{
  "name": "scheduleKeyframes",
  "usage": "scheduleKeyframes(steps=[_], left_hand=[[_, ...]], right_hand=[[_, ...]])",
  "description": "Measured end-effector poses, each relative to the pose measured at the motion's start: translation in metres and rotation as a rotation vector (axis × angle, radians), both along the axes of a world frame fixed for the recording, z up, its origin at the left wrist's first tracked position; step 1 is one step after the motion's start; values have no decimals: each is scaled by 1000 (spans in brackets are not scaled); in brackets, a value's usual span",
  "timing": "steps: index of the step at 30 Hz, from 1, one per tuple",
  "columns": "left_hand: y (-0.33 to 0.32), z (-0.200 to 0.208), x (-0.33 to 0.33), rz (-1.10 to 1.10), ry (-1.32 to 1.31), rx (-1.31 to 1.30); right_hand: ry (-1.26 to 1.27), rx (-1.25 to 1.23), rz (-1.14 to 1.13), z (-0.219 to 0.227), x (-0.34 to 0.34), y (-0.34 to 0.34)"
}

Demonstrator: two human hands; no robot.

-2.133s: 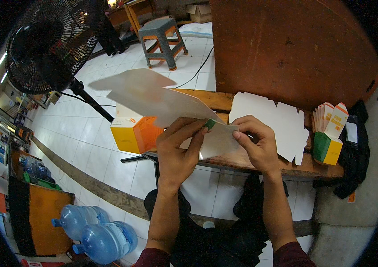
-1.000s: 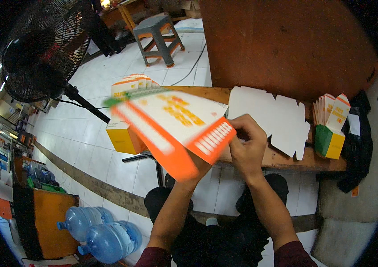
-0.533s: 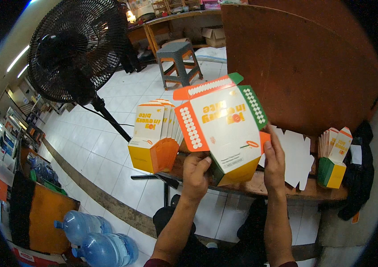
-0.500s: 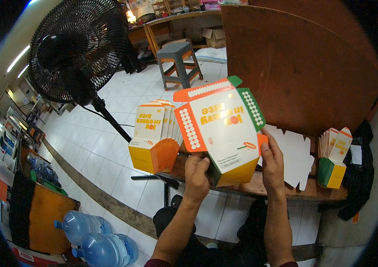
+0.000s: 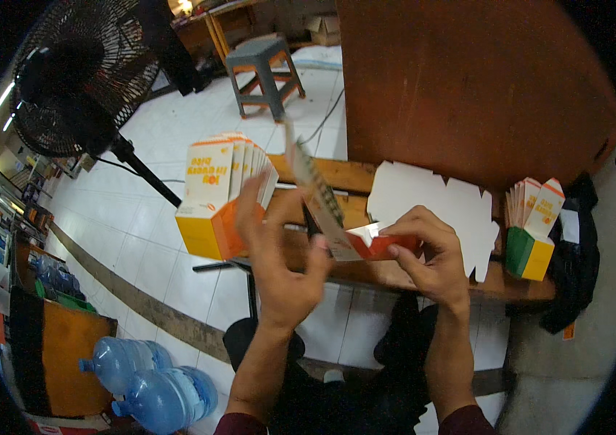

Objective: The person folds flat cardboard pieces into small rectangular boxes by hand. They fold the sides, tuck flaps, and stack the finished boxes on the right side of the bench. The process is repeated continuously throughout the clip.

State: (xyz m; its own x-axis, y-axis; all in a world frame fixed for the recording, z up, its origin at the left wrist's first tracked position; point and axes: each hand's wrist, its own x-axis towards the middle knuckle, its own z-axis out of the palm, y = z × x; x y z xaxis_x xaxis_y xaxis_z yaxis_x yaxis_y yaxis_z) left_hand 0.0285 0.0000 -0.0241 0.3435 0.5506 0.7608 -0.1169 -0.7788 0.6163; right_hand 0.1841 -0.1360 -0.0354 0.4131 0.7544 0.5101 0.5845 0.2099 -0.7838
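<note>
A printed folding carton (image 5: 326,206) is up in front of me, turned nearly edge-on and smeared by motion. My right hand (image 5: 435,257) pinches its orange-red flap part between thumb and fingers. On the carton's other side my left hand (image 5: 279,268) is open, fingers spread and blurred, with the thumb close to the carton's edge. Just beyond the left fingers, a stack of nested white, yellow and orange cartons (image 5: 206,196) rests on the wooden bench (image 5: 355,174). Blank-side-up white carton sheets (image 5: 431,210) lie on the bench past my right hand.
More nested green and yellow cartons (image 5: 529,243) sit at the bench's right end, beside dark cloth (image 5: 584,268). A brown board (image 5: 467,87) rises behind the bench. A black fan (image 5: 76,94) and grey stool (image 5: 261,65) stand beyond; blue water bottles (image 5: 166,399) lie lower left.
The carton has swung from facing me to nearly edge-on. My left hand has let go of it and spread its fingers. My right hand keeps its hold. The view has shifted slightly.
</note>
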Motion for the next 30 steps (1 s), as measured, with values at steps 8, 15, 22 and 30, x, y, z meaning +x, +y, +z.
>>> scheduleKeyframes(steps=[8, 15, 22, 30], left_hand=[[1, 9, -29, -194, 813, 183], [-3, -2, -37, -209, 905, 135], [-3, -12, -36, -259, 852, 234], [-4, 4, -43, -192, 895, 249]], right_hand=[[-62, -104, 185, 0, -1, -11], [-226, -205, 387, 5, -12, -10], [-339, -157, 234, -4, -36, 7], [-434, -133, 164, -4, -39, 10]])
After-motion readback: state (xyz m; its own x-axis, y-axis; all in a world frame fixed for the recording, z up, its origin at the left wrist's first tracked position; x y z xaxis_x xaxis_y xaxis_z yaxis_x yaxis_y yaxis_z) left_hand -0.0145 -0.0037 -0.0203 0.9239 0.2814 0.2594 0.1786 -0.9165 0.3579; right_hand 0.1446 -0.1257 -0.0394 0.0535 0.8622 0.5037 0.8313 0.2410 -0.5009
